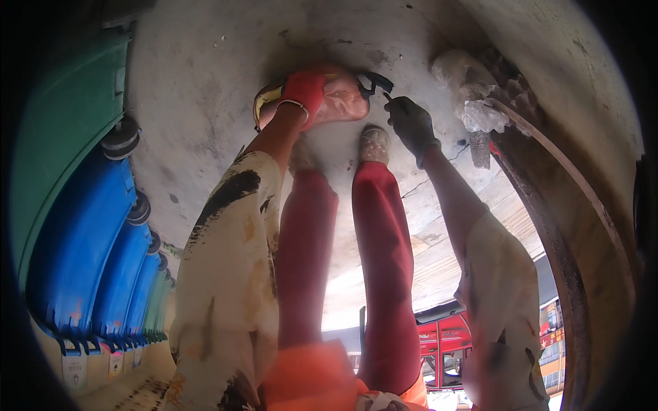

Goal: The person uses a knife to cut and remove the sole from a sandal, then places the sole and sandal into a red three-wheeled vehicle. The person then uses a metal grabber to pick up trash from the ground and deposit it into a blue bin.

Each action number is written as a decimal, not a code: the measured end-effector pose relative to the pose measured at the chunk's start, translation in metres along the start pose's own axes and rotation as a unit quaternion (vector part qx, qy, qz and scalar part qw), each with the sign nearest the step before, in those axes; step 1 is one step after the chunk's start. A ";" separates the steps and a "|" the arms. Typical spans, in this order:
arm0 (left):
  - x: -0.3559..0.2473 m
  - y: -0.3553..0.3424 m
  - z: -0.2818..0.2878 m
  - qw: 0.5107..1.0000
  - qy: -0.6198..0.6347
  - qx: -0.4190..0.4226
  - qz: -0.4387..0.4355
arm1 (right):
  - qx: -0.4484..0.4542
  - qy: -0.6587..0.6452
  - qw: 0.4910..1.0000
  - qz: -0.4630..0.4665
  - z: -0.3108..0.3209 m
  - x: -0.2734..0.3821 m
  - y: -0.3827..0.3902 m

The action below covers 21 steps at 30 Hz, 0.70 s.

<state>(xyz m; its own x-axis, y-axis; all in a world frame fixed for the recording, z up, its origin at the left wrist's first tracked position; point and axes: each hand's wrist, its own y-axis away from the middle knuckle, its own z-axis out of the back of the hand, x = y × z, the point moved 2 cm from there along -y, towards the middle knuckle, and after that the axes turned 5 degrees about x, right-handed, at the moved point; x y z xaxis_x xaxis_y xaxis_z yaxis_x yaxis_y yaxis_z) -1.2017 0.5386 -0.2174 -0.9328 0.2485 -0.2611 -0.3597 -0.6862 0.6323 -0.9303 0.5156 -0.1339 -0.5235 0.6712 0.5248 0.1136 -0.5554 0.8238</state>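
Glossy pinkish rounded bundle (346, 101): just beyond dusty beige right shoe (374, 145).
Red-gloved left hand (303, 92): against bundle, beyond-left of shoe; grip, cannot tell.
Grey-gloved right hand (411, 125): clenched around thin dark handle (388, 97), right of shoe.

I'm at an outdoor bin area; wheeled bins (82, 246) line my left; stained concrete (199, 103) lies underfoot; a red vehicle (447, 338) shows past my legs (380, 246).
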 end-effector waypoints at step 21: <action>-0.072 0.013 -0.003 0.991 -0.079 -0.042 0.097 | 0.099 0.313 0.937 0.119 0.001 0.019 -0.049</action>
<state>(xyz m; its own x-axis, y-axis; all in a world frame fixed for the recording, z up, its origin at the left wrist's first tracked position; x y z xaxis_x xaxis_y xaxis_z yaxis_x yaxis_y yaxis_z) -1.1390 0.5095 -0.1929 -0.9785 0.2053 -0.0195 -0.1763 -0.7837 0.5955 -0.9451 0.5559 -0.1639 -0.8485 0.0864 0.5221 0.4130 -0.5088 0.7554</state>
